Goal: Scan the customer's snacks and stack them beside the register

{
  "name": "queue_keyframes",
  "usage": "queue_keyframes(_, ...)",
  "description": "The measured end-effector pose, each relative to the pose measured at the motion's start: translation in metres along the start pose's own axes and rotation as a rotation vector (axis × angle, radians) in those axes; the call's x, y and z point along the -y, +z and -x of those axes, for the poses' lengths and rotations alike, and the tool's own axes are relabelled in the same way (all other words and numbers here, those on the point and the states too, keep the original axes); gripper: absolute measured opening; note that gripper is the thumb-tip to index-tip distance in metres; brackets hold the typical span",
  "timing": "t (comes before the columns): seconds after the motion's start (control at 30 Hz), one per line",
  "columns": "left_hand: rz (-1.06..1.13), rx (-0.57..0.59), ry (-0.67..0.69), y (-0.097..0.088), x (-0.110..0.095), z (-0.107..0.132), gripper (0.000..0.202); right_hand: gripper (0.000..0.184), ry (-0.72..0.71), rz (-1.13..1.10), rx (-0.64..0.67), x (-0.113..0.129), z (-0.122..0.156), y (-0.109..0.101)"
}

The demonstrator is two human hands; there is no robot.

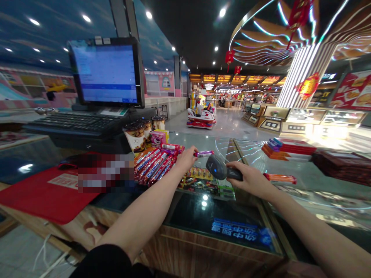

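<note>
My left hand [187,160] grips a purple candy roll [204,153] at its fingertips, just beyond a heap of red Mentos rolls [153,166] on the glass counter [199,144]. My right hand [251,179] is closed around the handle of a dark handheld barcode scanner [220,168]. The scanner's head points left toward the purple roll, a short gap apart. An orange candy stick [279,178] lies on the glass to the right of my right hand.
A point-of-sale monitor [106,73] and keyboard [72,123] stand at the left, behind a red mat [46,195]. Candy cups [135,139] and a pink box [159,138] stand beyond the rolls. Stacked boxes [286,148] sit at the right.
</note>
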State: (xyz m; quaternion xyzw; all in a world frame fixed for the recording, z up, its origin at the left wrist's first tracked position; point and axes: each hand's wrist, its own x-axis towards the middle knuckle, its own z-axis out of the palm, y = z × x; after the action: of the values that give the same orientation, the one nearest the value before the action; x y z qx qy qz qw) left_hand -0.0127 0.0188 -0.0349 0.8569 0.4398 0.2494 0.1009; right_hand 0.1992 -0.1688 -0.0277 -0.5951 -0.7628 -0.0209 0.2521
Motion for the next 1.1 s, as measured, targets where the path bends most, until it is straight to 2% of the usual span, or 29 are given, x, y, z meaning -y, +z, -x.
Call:
queue_keyframes(0.17,0.068,-0.059,0.044,-0.001,0.001,-0.002,0.022,0.038,-0.019,-0.009,-0.025,-0.004,0.000,0.001)
queue_keyframes(0.33,0.149,-0.164,0.095,-0.011,0.000,-0.004,0.024,0.037,-0.036,-0.028,-0.069,-0.004,0.000,0.001)
queue_keyframes(0.47,0.243,-0.200,0.180,-0.019,-0.007,-0.003,0.025,0.035,-0.031,-0.040,-0.093,-0.001,-0.001,-0.002)
queue_keyframes(0.67,0.350,-0.206,0.189,-0.022,-0.016,0.002,0.026,0.033,-0.032,-0.077,-0.088,0.001,-0.001,-0.004)
queue_keyframes(1.1,0.386,-0.176,0.179,-0.021,-0.015,0.002,0.025,0.036,-0.030,-0.087,-0.107,-0.002,-0.001,-0.003)
